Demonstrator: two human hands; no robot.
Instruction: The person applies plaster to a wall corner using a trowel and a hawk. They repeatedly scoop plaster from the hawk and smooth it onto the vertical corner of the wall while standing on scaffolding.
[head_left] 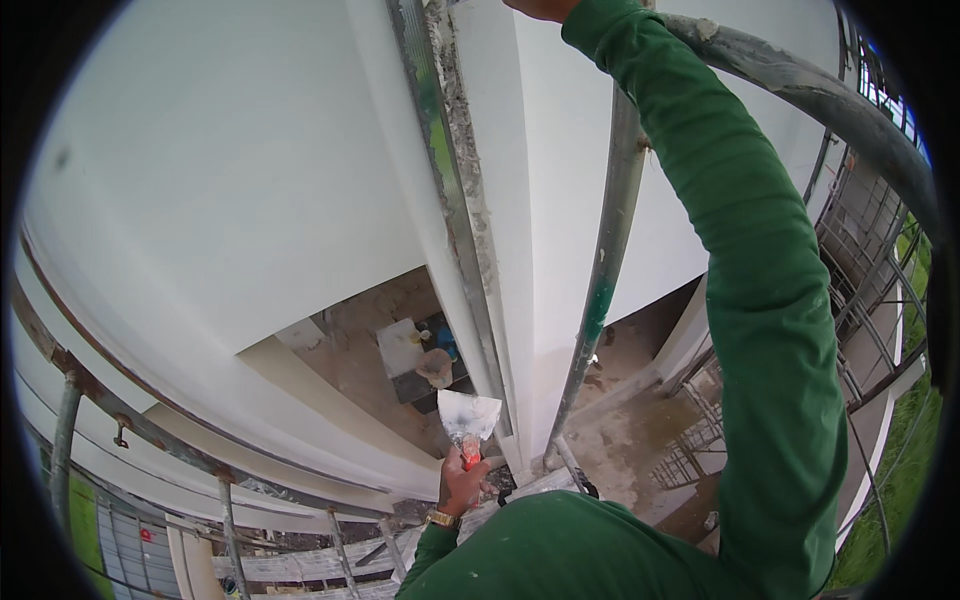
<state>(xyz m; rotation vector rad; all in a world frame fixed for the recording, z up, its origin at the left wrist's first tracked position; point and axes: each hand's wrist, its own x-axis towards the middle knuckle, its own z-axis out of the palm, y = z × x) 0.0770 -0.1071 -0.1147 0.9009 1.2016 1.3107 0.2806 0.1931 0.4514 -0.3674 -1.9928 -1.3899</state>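
My left hand (pixel 462 486), with a watch (pixel 443 518) at the wrist, is closed round the red handle of a putty knife (pixel 468 416). Its wide blade points up and is smeared with white. Close by the blade runs the lower part of a long grey metal strip (pixel 452 190), with rough mortar along its side, set in a white wall (pixel 250 150). My right arm reaches high in a green sleeve (pixel 765 300), past a scaffold pipe (pixel 612 230). Only a bit of my right hand (pixel 542 8) shows at the top edge; its fingers are out of sight.
A thick curved pipe (pixel 800 85) crosses at the upper right. Scaffold rails (pixel 150 425) bend round the left side, over planks (pixel 300 568). Far below, a bucket (pixel 435 367) and a white board (pixel 400 345) stand on a dirty floor. Grass (pixel 912 450) shows at right.
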